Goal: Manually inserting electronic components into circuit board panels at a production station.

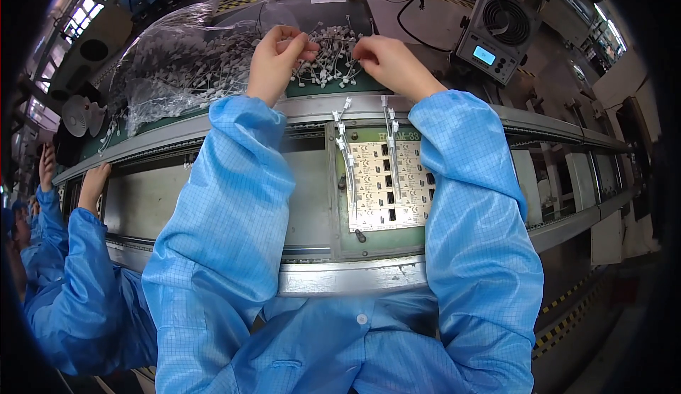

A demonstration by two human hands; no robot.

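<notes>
At the far left a co-worker's hand in a blue sleeve rests on the edge of the conveyor rail, with a second raised hand just behind it. Above them a small grey fan sits beside a crumpled clear plastic bag stuffed with small white connector leads.

The bag spills toward the middle into a loose pile of white-tipped wire leads on the green shelf beyond the rail. The left hand sits at the left edge of this pile, fingers curled together, thumb and fingertips pinched on a few leads at the pile's near-left side. The leads run out to the right from between the fingertips. The right hand rests at the pile's right edge, fingers bent inward and pressed close, tips touching the leads; whether it actually grips one I cannot tell. The pile lies between the two hands, directly under both sets of fingertips.

Below the hands, between the two blue sleeves, a metal carrier frame holds a pale circuit board panel with rows of dark sockets. Several white leads already stand in it, reaching up over the rail.

To the right, a grey box fan unit with a small lit display stands on the bench, a black cable looping behind it.
</notes>
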